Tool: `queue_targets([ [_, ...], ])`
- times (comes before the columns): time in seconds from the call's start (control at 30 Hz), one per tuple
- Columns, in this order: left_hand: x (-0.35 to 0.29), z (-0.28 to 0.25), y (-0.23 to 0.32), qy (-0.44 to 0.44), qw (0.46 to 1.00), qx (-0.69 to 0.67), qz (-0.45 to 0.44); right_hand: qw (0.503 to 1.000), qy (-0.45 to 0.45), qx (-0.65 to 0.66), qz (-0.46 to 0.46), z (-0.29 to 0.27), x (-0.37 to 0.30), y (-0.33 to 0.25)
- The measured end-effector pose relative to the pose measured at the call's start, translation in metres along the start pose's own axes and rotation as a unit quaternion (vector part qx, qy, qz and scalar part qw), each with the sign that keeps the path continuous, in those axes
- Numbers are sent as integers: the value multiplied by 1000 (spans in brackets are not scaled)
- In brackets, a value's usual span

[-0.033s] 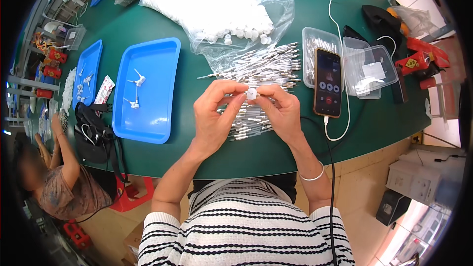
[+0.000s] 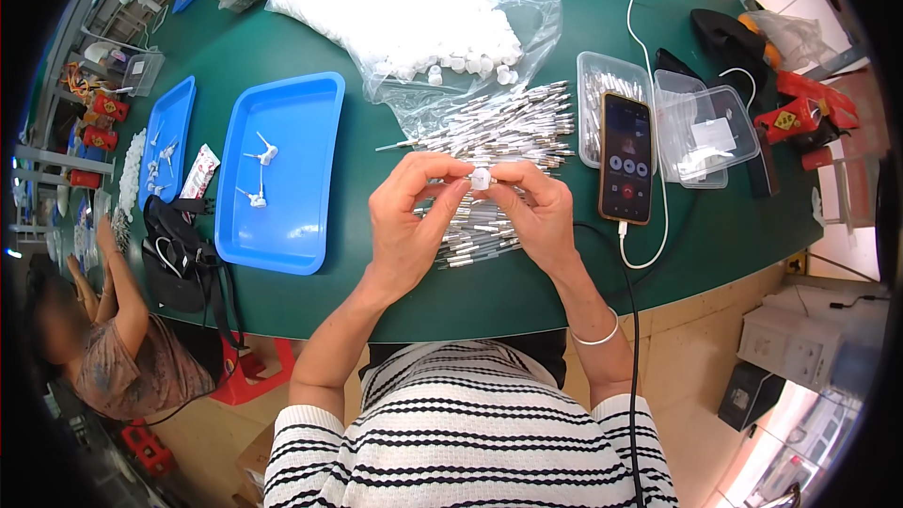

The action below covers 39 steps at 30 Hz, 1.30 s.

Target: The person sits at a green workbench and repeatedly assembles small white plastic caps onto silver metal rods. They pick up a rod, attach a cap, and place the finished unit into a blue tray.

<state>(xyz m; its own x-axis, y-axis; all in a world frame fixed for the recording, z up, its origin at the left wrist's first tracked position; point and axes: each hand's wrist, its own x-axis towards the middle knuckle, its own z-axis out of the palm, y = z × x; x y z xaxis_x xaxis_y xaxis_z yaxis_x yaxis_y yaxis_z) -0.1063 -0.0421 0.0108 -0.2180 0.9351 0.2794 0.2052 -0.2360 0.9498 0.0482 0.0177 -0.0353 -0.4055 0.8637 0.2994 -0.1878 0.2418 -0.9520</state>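
One small white plastic piece [image 2: 481,179] is above the loose heap of slender silver-and-white rods [image 2: 517,124], pinched between the fingertips of the left hand [image 2: 404,214] and the right hand [image 2: 542,216]; fingers obscure its long axis and pointing direction, while its visible part looks stubby and rounded

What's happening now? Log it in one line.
left hand: pinches white piece | right hand: pinches same piece | table: rod pile, large blue tray
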Motion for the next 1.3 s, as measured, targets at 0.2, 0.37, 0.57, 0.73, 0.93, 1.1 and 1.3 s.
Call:
queue_targets([
  [0.2, -3, 2, 0, 11, 998, 43, 39, 1000, -3, 11, 8, 0, 1, -2],
  [0.37, -7, 6, -5, 38, 981, 152, 111, 999, 5, 33, 14, 1, -1, -3],
  [0.57, -9, 11, -13, 89, 975, 157, 130, 996, 25, -82, -18, -2, -1, -6],
  [0.73, -12, 7, -10, 76, 996, 42, 23, 977, 54, -175, -111, 0, 1, -6],
  [0.93, -10, 8, -9, 46, 999, 29, -2, 974, 52, -177, -134, 1, 1, -1],
  [1.1, -9, 10, -11, 51, 997, -29, -43, 977, 48, -166, -128, 1, 1, -1],
  [1.3, -8, 10, -11, 40, 968, -213, -122, 999, 39, -32, -16, 2, -3, -4],
])
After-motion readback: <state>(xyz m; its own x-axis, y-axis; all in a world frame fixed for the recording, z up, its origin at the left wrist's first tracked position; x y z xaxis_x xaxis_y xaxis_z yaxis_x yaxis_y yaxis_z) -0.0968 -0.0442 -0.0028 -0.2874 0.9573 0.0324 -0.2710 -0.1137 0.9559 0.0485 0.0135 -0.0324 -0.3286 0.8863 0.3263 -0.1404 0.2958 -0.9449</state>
